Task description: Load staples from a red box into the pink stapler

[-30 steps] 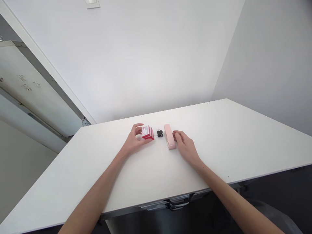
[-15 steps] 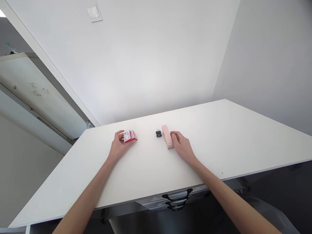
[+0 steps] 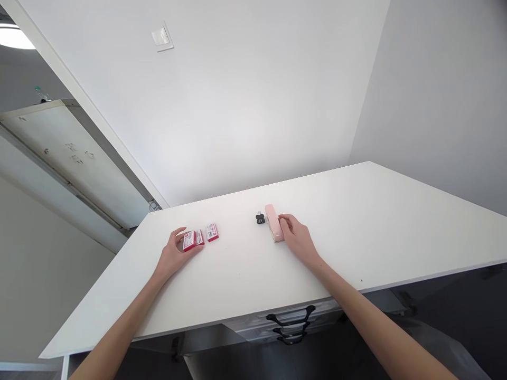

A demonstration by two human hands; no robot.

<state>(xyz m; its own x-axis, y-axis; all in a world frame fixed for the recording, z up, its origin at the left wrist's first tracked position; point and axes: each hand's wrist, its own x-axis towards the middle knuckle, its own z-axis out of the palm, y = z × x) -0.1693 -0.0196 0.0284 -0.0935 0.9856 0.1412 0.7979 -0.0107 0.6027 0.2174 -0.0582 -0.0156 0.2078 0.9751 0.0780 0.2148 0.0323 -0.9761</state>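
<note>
My left hand (image 3: pixel 174 253) curls around a small red and white box (image 3: pixel 190 240) that rests on the white table (image 3: pixel 356 232). A second, similar red box (image 3: pixel 212 231) lies on the table just to its right, apart from the hand. My right hand (image 3: pixel 296 236) rests against the near end of a pale pink stapler (image 3: pixel 273 221), fingers bent around it. A small black object (image 3: pixel 260 218) sits just left of the stapler's far end.
White walls rise behind the table, with a switch plate (image 3: pixel 162 36) high up. Drawer handles (image 3: pixel 289 319) show under the table's front edge. A door frame and an open passage lie to the left.
My left hand carried the red boxes leftward from beside the stapler; one box now lies alone on the table while the hand stays on the other. The right hand stayed on the stapler.
</note>
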